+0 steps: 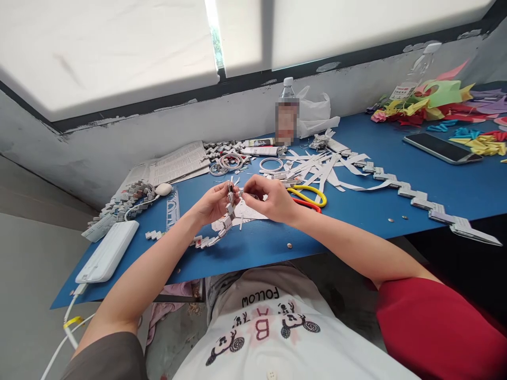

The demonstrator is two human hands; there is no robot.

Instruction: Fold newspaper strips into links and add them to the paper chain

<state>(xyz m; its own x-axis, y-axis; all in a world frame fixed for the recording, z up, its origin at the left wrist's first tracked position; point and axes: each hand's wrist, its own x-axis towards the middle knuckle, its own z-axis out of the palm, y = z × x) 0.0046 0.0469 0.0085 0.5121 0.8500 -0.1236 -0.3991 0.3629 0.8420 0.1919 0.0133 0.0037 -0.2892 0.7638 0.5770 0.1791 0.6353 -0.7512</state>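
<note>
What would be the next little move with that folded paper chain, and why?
Probably push the small piece pinched in the right hand into the top of the paper chain, since the left hand holds that end upright and the two nearly meet.

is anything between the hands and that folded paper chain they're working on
No. Both the left hand and right hand already pinch the paper chain above the blue table; nothing visible sits between them.
</note>
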